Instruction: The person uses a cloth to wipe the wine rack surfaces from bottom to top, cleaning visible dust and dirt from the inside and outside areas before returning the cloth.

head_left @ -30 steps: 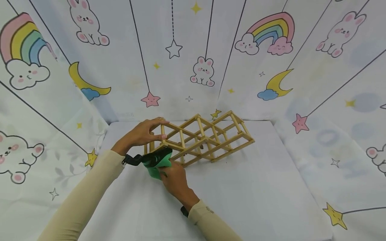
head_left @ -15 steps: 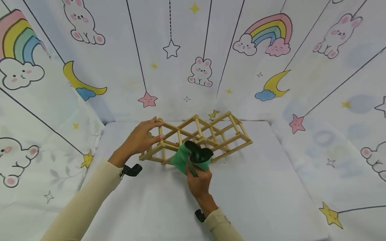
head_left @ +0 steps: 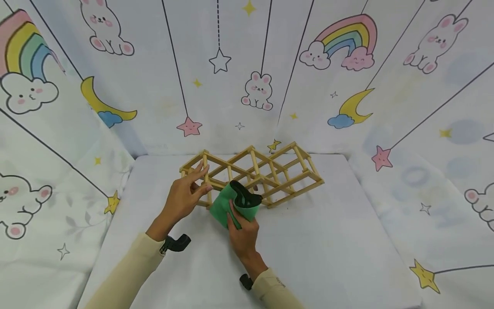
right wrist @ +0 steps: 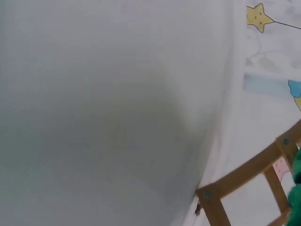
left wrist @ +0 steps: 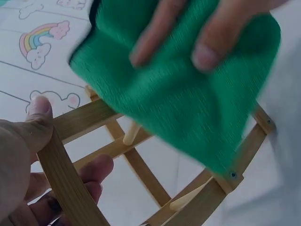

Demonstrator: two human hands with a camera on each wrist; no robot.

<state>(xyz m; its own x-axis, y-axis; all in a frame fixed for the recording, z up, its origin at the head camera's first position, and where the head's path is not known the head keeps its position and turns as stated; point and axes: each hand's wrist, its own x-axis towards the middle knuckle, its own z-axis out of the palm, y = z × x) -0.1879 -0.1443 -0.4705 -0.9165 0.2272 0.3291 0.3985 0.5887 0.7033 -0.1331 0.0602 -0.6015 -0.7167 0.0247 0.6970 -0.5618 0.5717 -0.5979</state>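
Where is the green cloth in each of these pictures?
Head view: green cloth just below centre.
Left wrist view: green cloth large, across the upper middle.
Right wrist view: green cloth only a sliver, low on the right edge.
Shared landmark: the wooden frame, visible in all three.

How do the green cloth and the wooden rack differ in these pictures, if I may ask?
Colour: the green cloth shows green with a dark inner side, while the wooden rack is pale tan.
Build: the cloth is a bent, soft-looking sheet; the rack is an open lattice of straight bars.
Support: the cloth is held in the right hand, whereas the rack rests on the white table.
Shared: each is gripped, the rack by the left hand.
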